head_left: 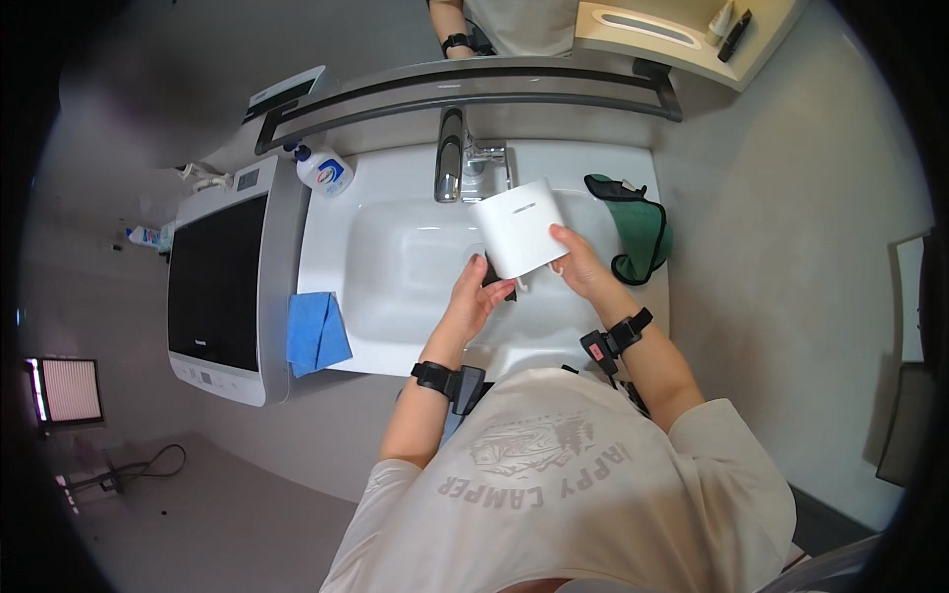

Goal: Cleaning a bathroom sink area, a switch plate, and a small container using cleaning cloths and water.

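Around the white sink [395, 257], from where I'm watching.

I see a chrome tap [451, 158] at the back of the basin, with a soap bottle [324, 170] at its left corner. A folded blue cloth [316, 331] hangs over the front left rim, and a green cloth [641, 229] lies on the right edge. Just beside the sink on the left stands a washing machine [222, 287] with a dark lid. A grey rail [474, 87] runs above the tap, and a pale shelf [682, 35] sits at the top right.
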{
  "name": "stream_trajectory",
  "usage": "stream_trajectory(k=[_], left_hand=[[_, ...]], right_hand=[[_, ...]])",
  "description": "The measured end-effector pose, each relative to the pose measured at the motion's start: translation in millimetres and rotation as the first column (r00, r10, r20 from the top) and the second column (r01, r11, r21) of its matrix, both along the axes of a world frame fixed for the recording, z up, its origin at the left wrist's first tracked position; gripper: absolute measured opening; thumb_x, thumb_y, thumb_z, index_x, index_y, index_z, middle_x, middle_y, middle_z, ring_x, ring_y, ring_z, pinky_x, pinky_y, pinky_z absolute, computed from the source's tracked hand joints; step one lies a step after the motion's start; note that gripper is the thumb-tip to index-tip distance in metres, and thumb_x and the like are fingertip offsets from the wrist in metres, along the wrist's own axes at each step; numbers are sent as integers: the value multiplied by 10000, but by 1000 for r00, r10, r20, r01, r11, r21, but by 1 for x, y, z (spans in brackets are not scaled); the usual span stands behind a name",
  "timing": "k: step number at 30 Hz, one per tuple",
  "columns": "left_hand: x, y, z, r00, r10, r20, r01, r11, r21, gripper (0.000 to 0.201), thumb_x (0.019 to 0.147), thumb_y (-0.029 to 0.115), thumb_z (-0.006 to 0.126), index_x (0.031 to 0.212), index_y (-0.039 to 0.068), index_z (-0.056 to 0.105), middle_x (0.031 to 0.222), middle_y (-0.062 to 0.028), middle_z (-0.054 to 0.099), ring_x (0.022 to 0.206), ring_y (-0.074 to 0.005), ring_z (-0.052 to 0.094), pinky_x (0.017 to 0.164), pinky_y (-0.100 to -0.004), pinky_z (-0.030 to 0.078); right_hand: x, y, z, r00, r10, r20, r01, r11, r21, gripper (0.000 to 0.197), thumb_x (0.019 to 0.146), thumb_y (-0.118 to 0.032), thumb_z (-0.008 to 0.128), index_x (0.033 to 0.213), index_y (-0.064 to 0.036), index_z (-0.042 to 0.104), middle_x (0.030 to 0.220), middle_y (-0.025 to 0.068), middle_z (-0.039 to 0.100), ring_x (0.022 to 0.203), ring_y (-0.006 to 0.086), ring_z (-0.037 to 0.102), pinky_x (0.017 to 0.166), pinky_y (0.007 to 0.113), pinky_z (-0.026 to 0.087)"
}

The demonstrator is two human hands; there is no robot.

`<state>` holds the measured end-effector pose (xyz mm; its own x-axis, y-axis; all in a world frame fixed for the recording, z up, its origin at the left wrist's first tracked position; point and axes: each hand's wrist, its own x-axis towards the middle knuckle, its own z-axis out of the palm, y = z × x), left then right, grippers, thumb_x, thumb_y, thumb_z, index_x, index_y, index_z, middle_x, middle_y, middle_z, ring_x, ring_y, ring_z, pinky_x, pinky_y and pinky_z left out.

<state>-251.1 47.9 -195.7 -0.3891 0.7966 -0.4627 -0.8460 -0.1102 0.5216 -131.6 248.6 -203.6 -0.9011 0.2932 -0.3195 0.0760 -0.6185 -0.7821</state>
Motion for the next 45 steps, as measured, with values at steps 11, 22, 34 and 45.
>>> stream_trajectory(k=[11, 22, 34, 45], left_hand=[[-2, 13, 47, 7, -279, -960, -702, 682, -204, 277, 864, 229, 639, 1055, 36, 587, 727, -96, 638, 666, -235, 625, 567, -334, 476], [1, 44, 48, -274, -95, -957, -398, 917, 23, 422, 840, -24, 531, 1247, 87, 546, 1263, -178, 543, 1019, -342, 603, 834, -370, 514], [22, -1, 21, -243, -162, -956, -148, 981, -128, 514, 783, -112, 501, 1239, 116, 571, 1213, -157, 584, 945, -318, 623, 835, -349, 501], [-7, 0, 25, 988, -59, -143, 65, 997, 38, 558, 942, 340, 472, 1443, 155, 311, 1315, -54, 454, 1151, -229, 510, 884, -429, 474]], right_hand=[[9, -12, 12, 988, -152, -10, 138, 918, -372, 630, 835, -466, 544, 1306, -72, 401, 1241, 124, 489, 1127, 263, 516, 934, 444, 448], [7, -21, 10, 989, -118, 89, 139, 945, -297, 572, 865, -457, 523, 1287, -83, 428, 1188, 119, 540, 1035, 257, 572, 806, 404, 518], [-3, -10, 36, 915, -403, 38, 399, 884, -242, 525, 849, -477, 526, 1211, -100, 478, 1143, 83, 557, 1028, 226, 551, 826, 367, 479], [-6, -28, 41, 972, -223, -68, 231, 957, 173, 643, 848, -281, 642, 1319, 44, 348, 1212, 121, 501, 1115, 176, 494, 955, 333, 403]])
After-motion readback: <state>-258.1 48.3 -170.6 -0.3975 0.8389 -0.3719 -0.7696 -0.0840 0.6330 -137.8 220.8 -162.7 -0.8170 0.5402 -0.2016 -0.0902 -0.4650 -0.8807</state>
